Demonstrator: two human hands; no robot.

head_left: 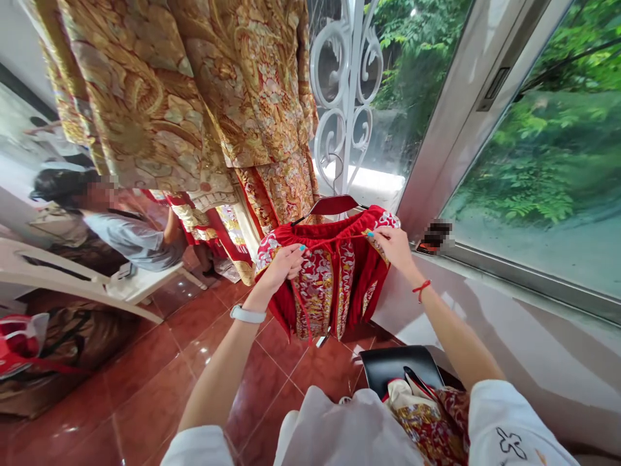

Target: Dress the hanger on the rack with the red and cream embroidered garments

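A red skirt point(317, 285) with silver and gold embroidery and a gathered waist hangs in front of me from a dark red hanger point(334, 205). The hanger's wire hook rests at the white scrollwork rack point(350, 97). My left hand point(286, 266) is closed in a pinch at the left of the waist, on a thin red drawstring point(306, 310) whose end trails down the front. At the right of the waist, my right hand point(394, 247) pinches the drawstring's other side. The cord runs across the waist between both hands. My fingertips partly hide the grip.
Gold embroidered garments point(194, 97) hang at upper left. A person in a grey shirt point(130, 239) sits beyond a white chair point(87, 278). Below right, a black chair point(400, 366) bears folded embroidered clothes point(427, 421). A window point(543, 168) lies to the right.
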